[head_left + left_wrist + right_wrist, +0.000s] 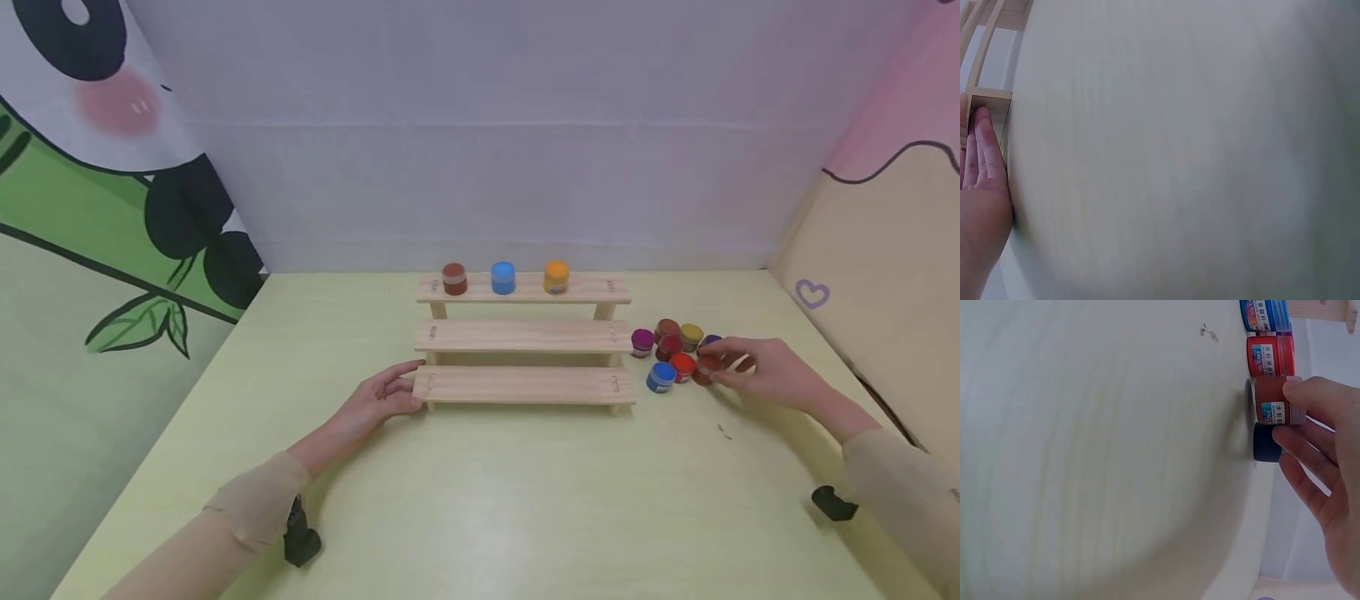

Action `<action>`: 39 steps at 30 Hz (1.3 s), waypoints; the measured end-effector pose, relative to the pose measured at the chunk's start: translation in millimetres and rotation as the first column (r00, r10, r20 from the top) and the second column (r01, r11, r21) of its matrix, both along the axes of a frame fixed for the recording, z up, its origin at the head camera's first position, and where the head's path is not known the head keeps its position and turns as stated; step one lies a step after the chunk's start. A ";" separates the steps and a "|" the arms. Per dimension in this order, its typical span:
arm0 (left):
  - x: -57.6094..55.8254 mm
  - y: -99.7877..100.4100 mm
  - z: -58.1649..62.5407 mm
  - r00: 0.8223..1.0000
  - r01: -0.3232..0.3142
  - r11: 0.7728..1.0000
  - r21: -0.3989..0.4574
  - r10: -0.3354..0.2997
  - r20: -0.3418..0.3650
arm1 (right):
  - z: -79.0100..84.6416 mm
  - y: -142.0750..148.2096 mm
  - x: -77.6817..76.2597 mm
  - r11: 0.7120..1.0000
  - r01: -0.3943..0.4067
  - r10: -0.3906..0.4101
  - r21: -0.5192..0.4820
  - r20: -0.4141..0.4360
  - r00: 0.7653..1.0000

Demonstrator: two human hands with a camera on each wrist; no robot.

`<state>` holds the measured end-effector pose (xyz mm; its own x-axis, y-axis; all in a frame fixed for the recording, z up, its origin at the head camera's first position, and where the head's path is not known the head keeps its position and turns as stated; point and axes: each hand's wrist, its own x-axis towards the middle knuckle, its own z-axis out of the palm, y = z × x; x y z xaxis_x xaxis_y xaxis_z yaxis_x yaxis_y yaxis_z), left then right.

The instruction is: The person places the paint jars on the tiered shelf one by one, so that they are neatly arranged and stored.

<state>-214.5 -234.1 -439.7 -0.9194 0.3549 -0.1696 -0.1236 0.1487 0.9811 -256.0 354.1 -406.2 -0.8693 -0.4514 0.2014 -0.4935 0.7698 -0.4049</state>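
Observation:
A three-tier wooden rack (525, 385) stands on the table. My left hand (378, 396) holds the left end of its lowest shelf; in the left wrist view the fingers (988, 147) lie beside a leg under the shelf. At the right, my right hand (776, 373) pinches a brown paint jar (1269, 403) between thumb and fingers. A dark navy jar (1265, 444) stands close behind it, partly covered by the fingers. Red (1266, 356) and blue (1260, 315) jars are beside the held one. Whether the brown jar is fully off the table I cannot tell.
On the top shelf stand a brown jar (454, 280), a light blue jar (503, 278) and an orange-yellow jar (557, 277). Purple (642, 342), dark red (669, 348), another brown (667, 328) and yellow (692, 337) jars cluster right of the rack. A pale wall (510, 192) closes the back.

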 end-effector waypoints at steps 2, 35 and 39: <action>0.5 0.6 -0.3 1.000 0.002 1.000 -0.002 -0.002 0.001 | 4.0 1.6 -2.4 1.000 -0.011 0.011 0.006 -0.028 1.000; -1.2 1.0 -2.1 1.000 0.006 1.000 0.011 -0.006 0.000 | 110.8 -28.3 -48.0 0.991 0.092 -0.099 -0.092 -0.076 0.992; -0.8 -0.2 -2.1 1.000 -0.002 1.000 -0.009 0.002 -0.003 | 114.3 -34.4 -53.0 0.989 0.081 -0.095 -0.126 -0.105 0.990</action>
